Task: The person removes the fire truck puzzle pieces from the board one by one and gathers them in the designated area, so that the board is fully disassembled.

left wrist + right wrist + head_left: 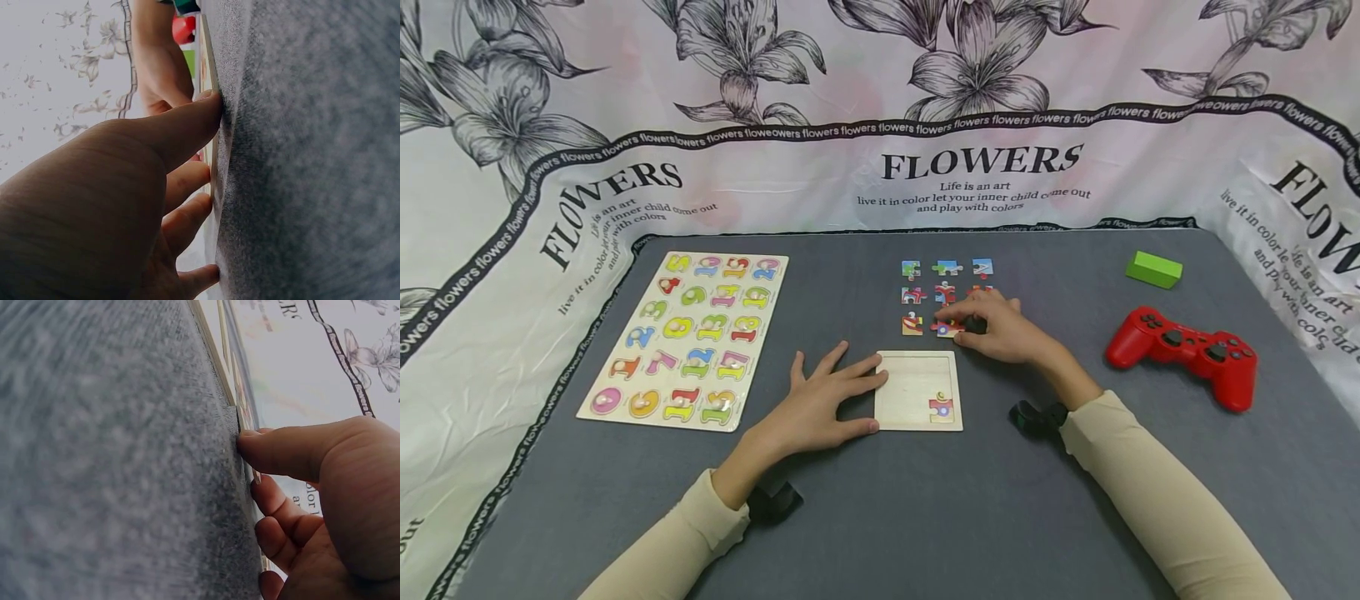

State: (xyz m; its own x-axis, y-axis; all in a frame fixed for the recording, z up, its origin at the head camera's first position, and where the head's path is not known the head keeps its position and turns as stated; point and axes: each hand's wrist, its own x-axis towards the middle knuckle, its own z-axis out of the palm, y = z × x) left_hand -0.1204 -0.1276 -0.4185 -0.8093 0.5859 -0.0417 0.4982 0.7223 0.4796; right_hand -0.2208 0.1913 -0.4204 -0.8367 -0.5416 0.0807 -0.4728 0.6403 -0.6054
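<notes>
A shallow square wooden puzzle tray (910, 383) lies in the middle of the table, with one jigsaw piece (941, 408) in its lower right corner. My left hand (820, 408) rests at the tray's left side, fingers spread, thumb and fingertips touching its edge. Just above the tray's right corner, my right hand (1003, 329) pinches a jigsaw piece (948, 330) between thumb and index finger, at the bottom of the laid-out group. In the right wrist view, the thumb (281, 450) is down at the cloth. Several other jigsaw pieces (946, 267) lie in rows beyond; the hand partly hides one at the right.
To the left lies a number puzzle board (765, 333) with colourful numerals. On the right are a red game controller (1183, 354) and a green block (1153, 270). Grey cloth (880, 517) covers the table; a flower-printed sheet (775, 183) hangs behind it.
</notes>
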